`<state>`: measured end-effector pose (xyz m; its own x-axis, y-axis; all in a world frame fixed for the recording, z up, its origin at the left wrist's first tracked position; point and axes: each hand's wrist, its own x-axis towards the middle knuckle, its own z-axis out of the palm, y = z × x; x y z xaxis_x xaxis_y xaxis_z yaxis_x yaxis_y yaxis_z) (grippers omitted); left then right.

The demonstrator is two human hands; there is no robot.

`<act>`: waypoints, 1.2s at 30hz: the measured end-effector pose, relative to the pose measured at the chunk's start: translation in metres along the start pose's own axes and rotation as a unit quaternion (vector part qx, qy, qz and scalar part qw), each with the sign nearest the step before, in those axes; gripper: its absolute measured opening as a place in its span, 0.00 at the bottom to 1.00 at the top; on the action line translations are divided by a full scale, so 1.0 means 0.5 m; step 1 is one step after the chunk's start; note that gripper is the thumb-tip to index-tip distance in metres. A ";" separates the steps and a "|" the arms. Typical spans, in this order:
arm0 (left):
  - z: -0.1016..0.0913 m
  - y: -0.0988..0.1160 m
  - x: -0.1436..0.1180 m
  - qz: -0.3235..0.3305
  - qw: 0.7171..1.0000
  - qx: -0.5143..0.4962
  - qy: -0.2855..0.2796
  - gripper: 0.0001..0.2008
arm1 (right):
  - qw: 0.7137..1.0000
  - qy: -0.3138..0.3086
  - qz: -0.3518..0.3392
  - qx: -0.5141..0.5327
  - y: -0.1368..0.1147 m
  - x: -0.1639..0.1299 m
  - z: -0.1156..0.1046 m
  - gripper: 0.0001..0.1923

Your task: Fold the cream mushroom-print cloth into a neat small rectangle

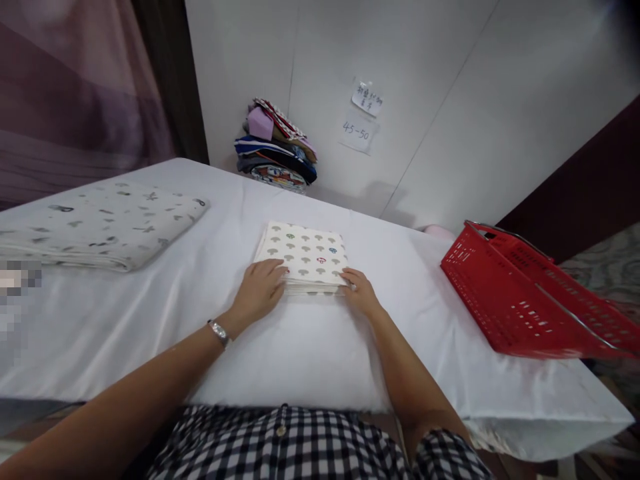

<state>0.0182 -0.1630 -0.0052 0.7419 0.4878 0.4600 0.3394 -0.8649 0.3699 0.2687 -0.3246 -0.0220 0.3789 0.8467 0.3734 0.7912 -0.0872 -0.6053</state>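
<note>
A folded cream cloth [305,252] printed with small mushrooms lies in a neat square in the middle of the white table [150,320]. My left hand [260,288] rests flat on its near left corner, fingers spread, a watch on the wrist. At the near right corner my right hand [359,291] touches the folded edge with its fingertips. Neither hand grips anything.
A larger folded patterned cloth [95,225] lies at the left of the table. A stack of colourful folded fabrics [276,148] sits against the back wall. A red plastic basket [530,293] stands at the right, near the table's edge.
</note>
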 end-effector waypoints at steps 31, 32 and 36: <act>0.093 0.067 0.071 0.125 0.992 0.032 0.004 0.18 | 0.966 0.053 0.036 0.250 0.035 -0.007 0.012 0.12; 0.099 0.076 0.074 0.144 0.989 0.032 0.006 0.18 | 0.967 0.054 0.038 0.248 0.035 -0.006 0.013 0.12; 0.116 0.099 0.090 0.200 0.979 0.042 0.016 0.14 | 0.967 0.070 0.036 0.241 0.039 -0.007 0.021 0.12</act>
<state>0.1019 -0.1905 -0.0129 0.8072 0.1095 0.5800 0.0717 -0.9935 0.0879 0.2779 -0.3238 -0.0427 0.5131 0.7649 0.3895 0.4571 0.1407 -0.8782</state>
